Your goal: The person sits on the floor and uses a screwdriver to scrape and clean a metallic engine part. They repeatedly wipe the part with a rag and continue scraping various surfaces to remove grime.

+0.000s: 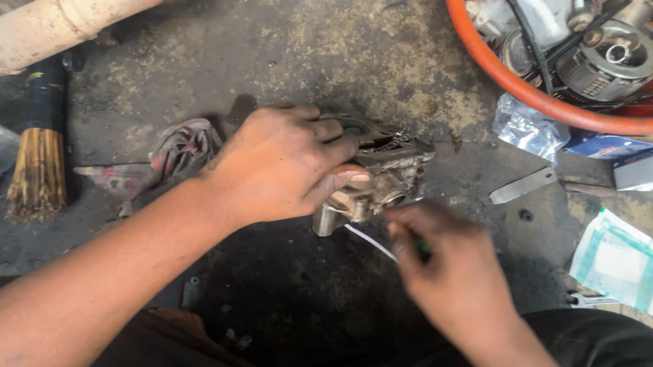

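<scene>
1. Left hand [283, 166] clamps down over the engine part [381, 173], centre frame, on the oily floor [319, 35].
2. Right hand [448, 263], fingers pinched together on a green-handled tool [420, 247], works at the part's lower edge.
3. Best pressed firmly, I'd say; tool steady, short strokes.
4. Rag [174, 154] just left, handy.
</scene>
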